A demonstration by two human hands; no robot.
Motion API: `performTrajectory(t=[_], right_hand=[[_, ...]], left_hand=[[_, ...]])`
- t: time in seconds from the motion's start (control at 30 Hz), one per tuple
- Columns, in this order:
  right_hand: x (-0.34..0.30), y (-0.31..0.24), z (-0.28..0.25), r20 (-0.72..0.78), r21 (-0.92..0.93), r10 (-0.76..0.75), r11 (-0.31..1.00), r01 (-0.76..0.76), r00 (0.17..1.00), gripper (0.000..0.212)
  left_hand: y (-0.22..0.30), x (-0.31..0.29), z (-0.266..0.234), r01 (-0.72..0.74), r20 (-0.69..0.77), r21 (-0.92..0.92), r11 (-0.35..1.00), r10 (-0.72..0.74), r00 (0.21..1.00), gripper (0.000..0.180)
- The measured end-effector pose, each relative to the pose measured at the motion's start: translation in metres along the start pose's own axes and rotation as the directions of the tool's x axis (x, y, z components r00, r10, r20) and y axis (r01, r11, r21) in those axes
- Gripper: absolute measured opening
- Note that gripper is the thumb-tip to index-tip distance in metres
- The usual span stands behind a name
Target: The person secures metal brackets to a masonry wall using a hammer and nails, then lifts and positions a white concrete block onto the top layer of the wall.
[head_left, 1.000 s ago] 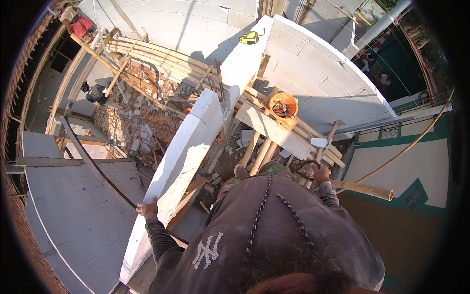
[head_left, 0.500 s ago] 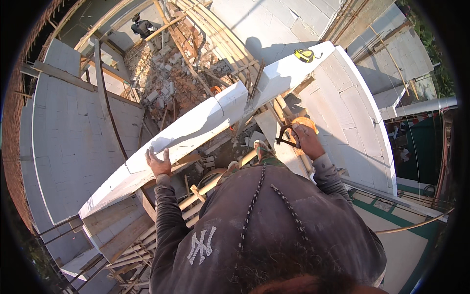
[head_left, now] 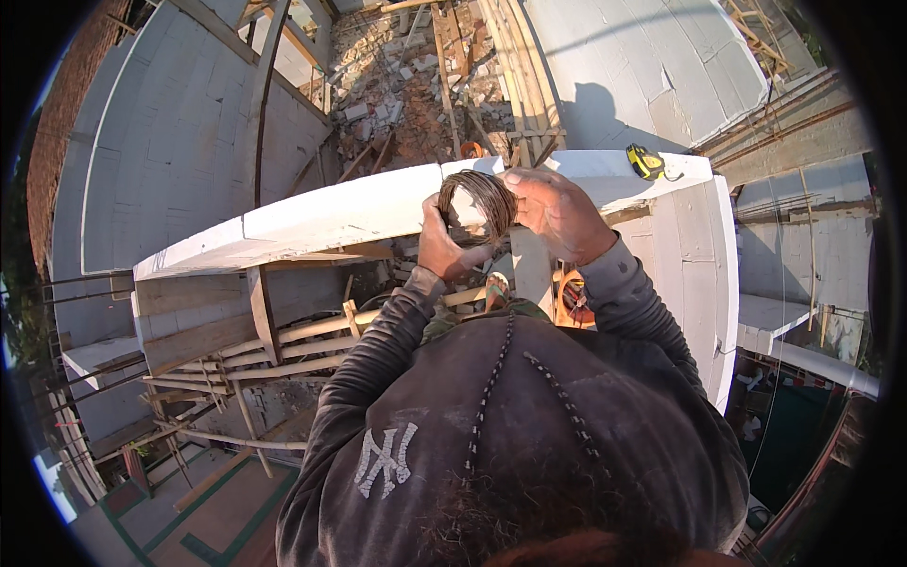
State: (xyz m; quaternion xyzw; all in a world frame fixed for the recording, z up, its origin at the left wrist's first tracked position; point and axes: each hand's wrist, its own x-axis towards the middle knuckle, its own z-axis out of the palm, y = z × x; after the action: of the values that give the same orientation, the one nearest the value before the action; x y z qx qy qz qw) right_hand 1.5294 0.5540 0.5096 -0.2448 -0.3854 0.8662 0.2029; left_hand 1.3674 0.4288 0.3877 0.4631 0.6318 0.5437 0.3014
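A coil of thin dark wire point(head_left: 494, 197) is held up between my hands, over the white block wall point(head_left: 350, 217). My left hand point(head_left: 449, 244) is closed around its left and lower side, thumb pointing right. On the coil's right edge, my right hand point(head_left: 567, 215) has its fingers bent against the wire, palm partly turned up. Whether the fingertips pinch a loose wire end is too small to tell. Below my right wrist is an orange container point(head_left: 573, 300) with dark things inside. A yellow and black tape measure point(head_left: 646, 163) lies on the wall top to the right.
Bamboo poles point(head_left: 515, 66) and broken-brick rubble point(head_left: 406, 113) lie beyond the wall. Bamboo scaffolding point(head_left: 293, 352) runs below at left. A narrow board point(head_left: 532, 269) is near my feet. Tall pale block walls point(head_left: 203, 132) rise on both sides.
My left hand has left the wall top and moved right onto the wire coil. From the orange container, my right hand has come up and left with a dark loop. The view has turned.
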Motion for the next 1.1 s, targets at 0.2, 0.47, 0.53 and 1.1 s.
performTrajectory(t=[0.2, 0.47, 0.53, 1.1], right_hand=[[-0.007, 0.003, -0.013, 0.015, -0.136, -0.07, 0.988, 0.072, 0.997, 0.024], [-0.022, -0.011, 0.019, 0.0, -0.148, -0.075, 0.986, 0.074, 0.997, 0.022], [-0.026, -0.014, 0.02, -0.018, -0.199, -0.076, 0.977, 0.071, 0.997, 0.02], [-0.029, -0.017, 0.02, -0.269, -0.295, -0.153, 0.953, 0.07, 0.951, 0.018]], left_hand=[[0.013, -0.003, -0.032, -0.222, 0.031, 0.308, 0.925, 0.223, 0.974, 0.102], [0.015, -0.007, -0.048, -0.204, 0.107, 0.195, 0.959, 0.186, 0.977, 0.107], [0.02, -0.005, -0.049, -0.232, 0.116, 0.203, 0.951, 0.212, 0.97, 0.105], [0.014, 0.011, -0.06, -0.257, 0.18, 0.301, 0.918, 0.209, 0.961, 0.103]])
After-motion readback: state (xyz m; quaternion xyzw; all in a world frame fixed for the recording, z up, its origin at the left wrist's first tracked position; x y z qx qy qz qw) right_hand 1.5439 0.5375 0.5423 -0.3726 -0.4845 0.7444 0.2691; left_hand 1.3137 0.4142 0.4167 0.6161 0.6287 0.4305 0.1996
